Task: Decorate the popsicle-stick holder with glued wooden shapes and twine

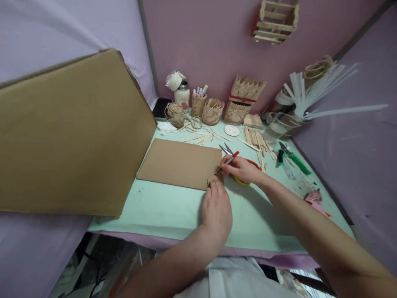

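Note:
A flat rectangular sheet of cardboard (182,161) lies on the table. At its near right corner is a small round cardboard disc (212,179), partly covered by fingers. My left hand (218,207) holds that disc down, its fingers bent and close together. Pinched in my right hand (237,167) is a pen (231,158) with a red end, its tip at the disc's edge. Scissors (247,182) with red and yellow handles lie under my right hand, their blades pointing away, slightly apart.
A large cardboard panel (68,136) stands at the left. Along the back are twine (176,115), a cup of markers (198,103), stick holders (213,111) and loose wooden sticks (256,138). Green-handled pliers (296,159) and a plastic cup (277,126) with glue sticks nearby are right.

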### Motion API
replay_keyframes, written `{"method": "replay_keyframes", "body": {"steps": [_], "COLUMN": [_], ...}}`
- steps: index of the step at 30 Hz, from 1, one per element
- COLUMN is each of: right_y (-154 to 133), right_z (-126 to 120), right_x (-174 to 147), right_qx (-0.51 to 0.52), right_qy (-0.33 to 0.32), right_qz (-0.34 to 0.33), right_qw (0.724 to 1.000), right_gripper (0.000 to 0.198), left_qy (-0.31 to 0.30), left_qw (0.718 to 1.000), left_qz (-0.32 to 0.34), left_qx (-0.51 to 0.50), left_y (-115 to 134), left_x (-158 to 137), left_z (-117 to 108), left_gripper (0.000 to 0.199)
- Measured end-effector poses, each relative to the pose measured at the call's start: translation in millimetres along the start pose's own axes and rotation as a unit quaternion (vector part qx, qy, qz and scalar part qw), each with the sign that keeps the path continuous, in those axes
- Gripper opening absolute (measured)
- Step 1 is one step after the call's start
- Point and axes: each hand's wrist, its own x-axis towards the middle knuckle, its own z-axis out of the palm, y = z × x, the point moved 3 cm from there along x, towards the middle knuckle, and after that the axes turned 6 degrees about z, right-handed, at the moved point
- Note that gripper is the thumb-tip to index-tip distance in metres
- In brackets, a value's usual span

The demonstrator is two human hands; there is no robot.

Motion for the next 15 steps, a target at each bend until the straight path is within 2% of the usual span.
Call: {"method": "replay_keyframes", "body": {"steps": [4, 7, 10, 13, 15], "right_y": [1, -1, -5, -4, 1], "right_z": [-1, -3, -8, -21, -32], "right_x": [-10, -21, -36, -53, -62], "right_qx": [-0.035, -0.033, -0.013, -0.011, -0.063], "right_qy": [0.027, 0.046, 0.083, 0.159, 0.239], "right_qz": [-0.004, 0.016, 0.014, 0.027, 0.05], "right_qw": [0.999, 0.998, 0.996, 0.987, 0.968], "right_gripper": [0.028, 0.02, 0.022, 0.025, 0.022], "left_qy": [-0.002, 0.014, 0.027, 0.027, 0.026], "left_qw": [1.0, 1.0, 1.0, 1.0, 1.0], "left_qz": [0.008, 0.003, 0.003, 0.012, 0.017], "left_qx": [0.013, 0.01, 0.008, 0.009, 0.005], "left_y": [0, -1, -2, -4, -5], "left_x": [0, -1, -2, -2, -1], "left_z": [-2, -2, -2, -2, -4], "left_gripper": [0.047, 0.048, 0.047, 0.049, 0.051]}}
